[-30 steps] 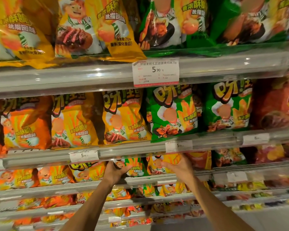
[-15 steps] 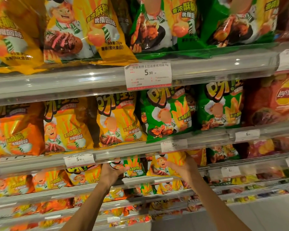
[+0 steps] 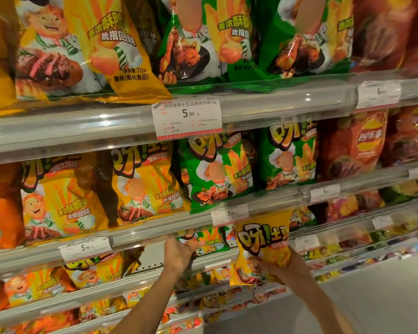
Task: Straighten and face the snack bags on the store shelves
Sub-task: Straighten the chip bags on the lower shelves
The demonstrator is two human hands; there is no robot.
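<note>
Glossy yellow snack bag point(image 3: 263, 247) with bold black-and-yellow lettering, pulled out in front of the third shelf, upright with a slight tilt, printed face toward the camera, top edge just under the clear plastic shelf rail point(image 3: 135, 233). Gripped from the right and below by the right hand point(image 3: 286, 268), fingers curled round the bag's lower half, thumb side hidden behind the foil. Further left, left hand point(image 3: 179, 253) reaching up into the same shelf, fingers bent against the lower edge of a green snack bag point(image 3: 211, 242) standing at the back; whether actually gripping it or only touching, cannot tell. Hands apart, a gap of bare shelf between them. Just above the held bag, a small white price label point(image 3: 229, 214) clipped to the rail. One shelf up, a row of yellow bags point(image 3: 145, 186) on the left and green bags point(image 3: 220, 172) to their right, all upright and facing out, red crisp bags point(image 3: 352, 145) at the far right. Higher again, a large white price tag point(image 3: 187, 118) reading 5.90, below larger yellow and green bags leaning forward over the rail.
</note>
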